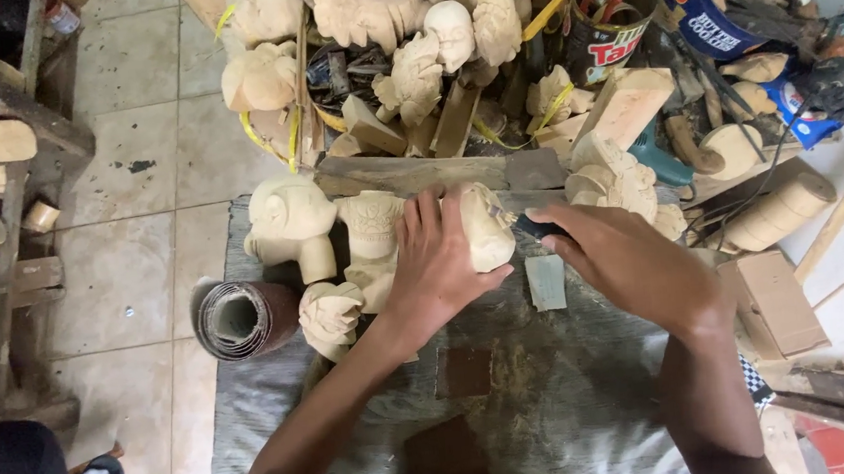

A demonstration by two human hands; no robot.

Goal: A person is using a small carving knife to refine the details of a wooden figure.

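Top-down view of a carving bench. A grey cloth mat (577, 415) covers the work surface, with a heap of pale unfinished wooden carvings (376, 30) and tins of tools behind it. At the mat's left edge lies a roll of sandpaper (240, 319); beside it stands a round carved head (290, 222). Near the centre, the left hand (434, 266) closes around 1 pale carved wooden figure (486, 227), pinning it against the mat. The right hand (625, 261) is clenched on a dark-handled carving tool (539, 226), its tip at the figure's right flank. The figure probably handles as light, rigid and dry, non-slippery softwood; fine relief looks fragile, so the plain rounded body is the safer hold.
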